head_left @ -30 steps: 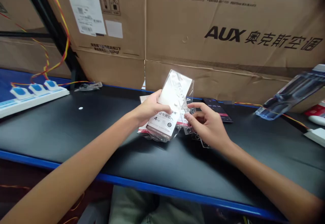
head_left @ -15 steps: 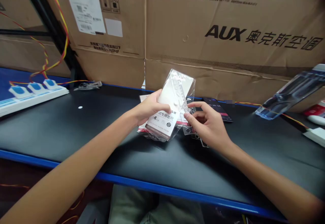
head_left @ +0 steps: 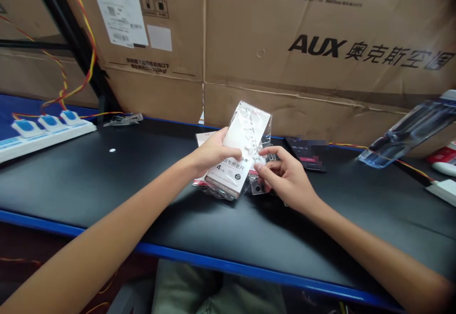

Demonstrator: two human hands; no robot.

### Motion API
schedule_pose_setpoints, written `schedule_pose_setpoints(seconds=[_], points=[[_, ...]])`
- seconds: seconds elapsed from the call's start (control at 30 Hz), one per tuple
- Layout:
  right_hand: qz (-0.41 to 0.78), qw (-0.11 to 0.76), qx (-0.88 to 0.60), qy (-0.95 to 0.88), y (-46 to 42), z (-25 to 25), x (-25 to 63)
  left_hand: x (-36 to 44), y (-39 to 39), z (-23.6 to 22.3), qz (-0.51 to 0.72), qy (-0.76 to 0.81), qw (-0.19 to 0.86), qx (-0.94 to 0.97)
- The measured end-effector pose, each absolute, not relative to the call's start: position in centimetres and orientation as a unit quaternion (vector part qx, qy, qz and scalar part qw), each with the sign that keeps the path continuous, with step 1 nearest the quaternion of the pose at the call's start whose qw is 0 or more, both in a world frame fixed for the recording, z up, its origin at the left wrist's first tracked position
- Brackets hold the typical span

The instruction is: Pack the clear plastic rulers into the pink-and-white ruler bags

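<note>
My left hand [head_left: 215,155] is closed on a clear plastic packet [head_left: 228,174] with a white printed card in it, thumb across the front. The packet is tilted, its top leaning right. A transparent ruler [head_left: 252,136] with scale marks lies against the card's right part; whether it is inside or over the plastic I cannot tell. My right hand [head_left: 285,176] pinches the ruler's lower end between thumb and forefinger. Below these fingertips shows a clear stencil piece [head_left: 257,185] with a dark hexagon. Another packet [head_left: 201,138] lies behind my left hand, mostly hidden.
A phone [head_left: 302,155] lies behind my right hand. At the left are a white power strip [head_left: 46,138] and a small white disc [head_left: 112,150]. A clear blue container [head_left: 402,128] leans at the right. Large cardboard boxes [head_left: 320,81] stand along the back.
My right hand has shifted slightly left and down with the ruler, nearer the packet's card. The packet's top has dipped a little, still held by my left hand.
</note>
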State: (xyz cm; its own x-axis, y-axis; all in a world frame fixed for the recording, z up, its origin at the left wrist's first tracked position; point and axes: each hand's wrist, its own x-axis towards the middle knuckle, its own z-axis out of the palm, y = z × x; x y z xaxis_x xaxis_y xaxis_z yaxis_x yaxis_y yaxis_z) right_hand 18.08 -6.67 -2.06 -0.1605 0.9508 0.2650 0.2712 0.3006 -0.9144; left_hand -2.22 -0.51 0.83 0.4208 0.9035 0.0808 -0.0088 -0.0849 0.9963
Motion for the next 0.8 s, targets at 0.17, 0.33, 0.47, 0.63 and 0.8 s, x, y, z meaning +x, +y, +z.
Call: schedule_pose_setpoints(seconds=[0.17, 0.33, 0.47, 0.63, 0.8], points=[[0.411, 0.433, -0.437, -0.673, -6.7, -2.1, 18.1, -1.9, -0.5, 0.5, 0.418, 0.354, 0.589, 0.594], [0.436, 0.425, -0.426, -0.669, -6.4, -2.0, 18.4, -1.5, -0.6, 0.3, 0.449, 0.349, 0.622, 0.539], [0.419, 0.464, -0.444, -0.642, -6.3, -1.9, 18.4, -1.5, -0.5, 0.6, 0.480, 0.352, 0.617, 0.516], [0.369, 0.509, -0.461, -0.627, -6.5, -1.8, 17.9, -1.4, -0.5, 0.7, 0.492, 0.344, 0.624, 0.500], [0.393, 0.519, -0.457, -0.607, -6.5, -2.4, 17.6, -1.1, -0.6, 0.2, 0.476, 0.353, 0.632, 0.500]])
